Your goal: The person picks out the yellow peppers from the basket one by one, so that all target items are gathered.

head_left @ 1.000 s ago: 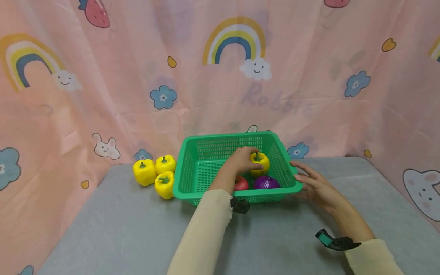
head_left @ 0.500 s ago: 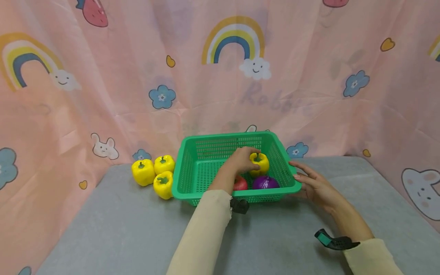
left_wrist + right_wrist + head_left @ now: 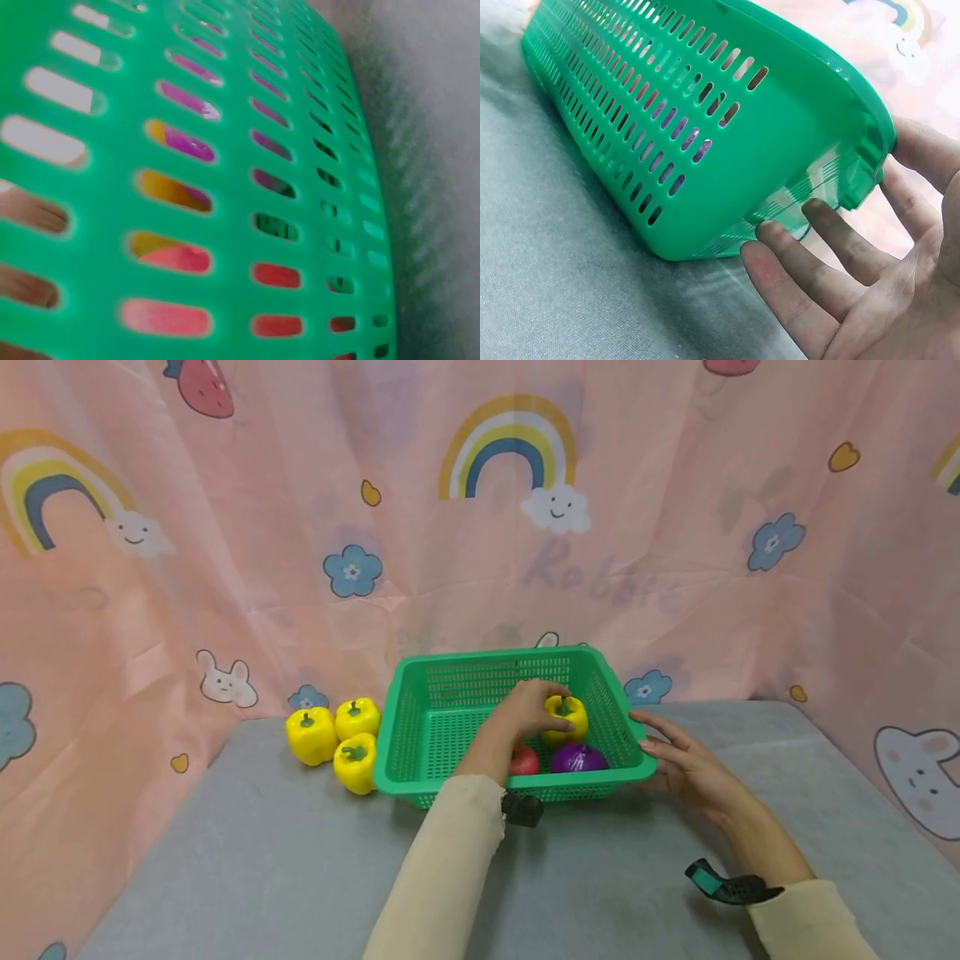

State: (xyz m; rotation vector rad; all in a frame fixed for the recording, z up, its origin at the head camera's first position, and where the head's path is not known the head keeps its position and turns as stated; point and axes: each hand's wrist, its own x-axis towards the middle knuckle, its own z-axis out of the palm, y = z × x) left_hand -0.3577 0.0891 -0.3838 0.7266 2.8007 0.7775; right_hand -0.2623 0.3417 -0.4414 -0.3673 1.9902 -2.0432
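Note:
In the head view a green plastic basket stands on the grey table. My left hand reaches inside and grips a yellow bell pepper, thumb on the near side and fingers over the far side. Below it lie a round red item, partly behind the forearm, and a shiny purple onion-like vegetable. My right hand is at the basket's right end, fingertips at the rim and the other fingers spread loosely under it, as the right wrist view shows. Through the basket slots, the left wrist view shows bits of yellow, purple and red.
Three more yellow bell peppers stand grouped on the table, close by the basket's left end. A pink printed curtain hangs behind the table. Both wrists wear black straps.
The hands, the basket and the peppers hold almost the same places. The whole head view has shifted very slightly.

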